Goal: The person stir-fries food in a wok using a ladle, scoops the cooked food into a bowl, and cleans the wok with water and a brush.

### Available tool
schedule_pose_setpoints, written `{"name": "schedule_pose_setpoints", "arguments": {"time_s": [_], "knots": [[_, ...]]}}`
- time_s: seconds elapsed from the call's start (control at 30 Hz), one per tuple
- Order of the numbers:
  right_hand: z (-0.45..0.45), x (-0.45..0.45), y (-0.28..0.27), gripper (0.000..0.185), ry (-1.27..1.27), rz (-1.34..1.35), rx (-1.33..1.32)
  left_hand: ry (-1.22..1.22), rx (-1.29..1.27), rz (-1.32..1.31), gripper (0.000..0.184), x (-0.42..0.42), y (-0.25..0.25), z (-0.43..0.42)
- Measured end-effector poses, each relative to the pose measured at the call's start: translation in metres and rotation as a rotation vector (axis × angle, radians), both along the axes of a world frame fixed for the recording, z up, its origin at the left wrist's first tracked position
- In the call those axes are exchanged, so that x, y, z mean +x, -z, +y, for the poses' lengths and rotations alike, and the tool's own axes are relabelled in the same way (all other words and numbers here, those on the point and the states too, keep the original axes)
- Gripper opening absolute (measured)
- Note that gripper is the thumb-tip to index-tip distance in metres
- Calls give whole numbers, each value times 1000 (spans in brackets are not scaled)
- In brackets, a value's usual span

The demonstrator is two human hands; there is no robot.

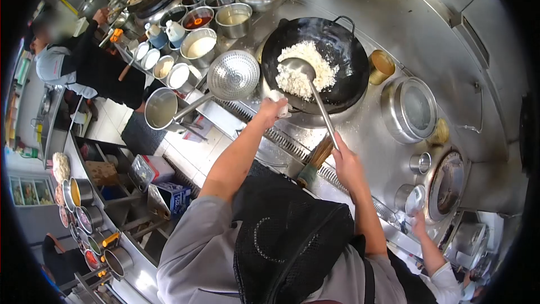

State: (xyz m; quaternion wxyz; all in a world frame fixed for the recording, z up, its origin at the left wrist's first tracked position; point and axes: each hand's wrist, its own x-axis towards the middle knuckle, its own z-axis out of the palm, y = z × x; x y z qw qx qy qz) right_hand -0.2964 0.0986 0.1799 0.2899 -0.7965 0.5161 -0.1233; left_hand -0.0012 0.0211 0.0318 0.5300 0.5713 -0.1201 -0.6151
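Note:
A black wok (351, 67) sits on the steel range, with white rice (320, 67) spread over its base and near side. In my right hand (350, 164) is the long handle of a ladle (320, 101), fingers wrapped round it. The ladle's bowl rests in the rice, its outside facing up. My left hand (271, 111) is closed on a folded white cloth (283, 104) at the wok's near left rim. Any wok handle under the cloth is hidden.
A perforated strainer (233, 75) lies across a steel pot (161, 107) at left. Seasoning bowls (198, 19) stand beyond it. A bamboo brush (315, 160) lies near my right hand. Lidded pot (413, 110) at right. Co-workers (84, 73) stand left and lower right.

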Motion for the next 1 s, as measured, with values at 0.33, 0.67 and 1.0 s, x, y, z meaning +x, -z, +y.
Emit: {"name": "schedule_pose_setpoints", "arguments": {"time_s": [0.33, 0.67, 1.0], "knots": [[2, 10, 7, 47, 122, -95, 58, 36, 2, -43, 42, 3, 1, 2], [-5, 68, 35, 44, 246, 52, 20, 123, -27, -31, 34, 3, 62, -23], [35, 39, -40, 48, 229, 478, -36, 281, 61, 243, 23, 16, 13, -16]]}}
